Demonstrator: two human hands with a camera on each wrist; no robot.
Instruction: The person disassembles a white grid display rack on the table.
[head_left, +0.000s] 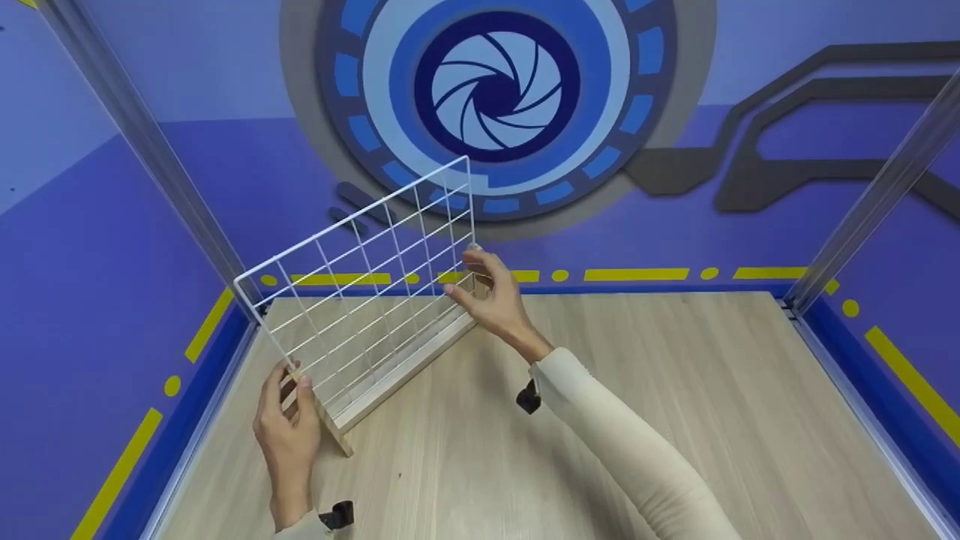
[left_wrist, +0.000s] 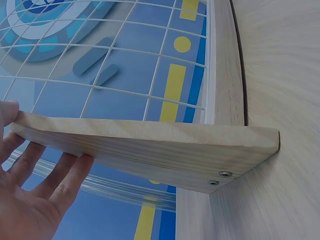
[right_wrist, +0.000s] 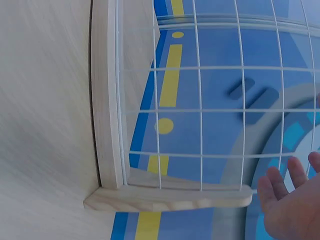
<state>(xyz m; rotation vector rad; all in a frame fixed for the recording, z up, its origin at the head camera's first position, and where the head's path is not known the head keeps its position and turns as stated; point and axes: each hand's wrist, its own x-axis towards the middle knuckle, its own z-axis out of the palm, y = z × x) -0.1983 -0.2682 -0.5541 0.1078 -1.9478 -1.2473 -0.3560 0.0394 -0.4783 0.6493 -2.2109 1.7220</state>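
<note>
A white wire grid (head_left: 315,238) stands tilted in a wooden rack (head_left: 409,373) set diagonally on the table. My left hand (head_left: 289,435) holds the upper part of the near wooden end piece (left_wrist: 165,150), thumb at one edge and fingers against its outer face. Two screw heads show low on that face. At the far end, my right hand (head_left: 499,304) is spread beside the grid's side edge, thumb and fingers apart. In the right wrist view its fingers hover near the rounded tip of the far end piece (right_wrist: 170,202), with a gap between them.
The rack rests on a light wood-grain table (head_left: 637,405). Behind it rises a blue and purple wall (head_left: 247,180) with a round printed emblem and yellow dashes. Metal posts (head_left: 885,187) stand at the back corners.
</note>
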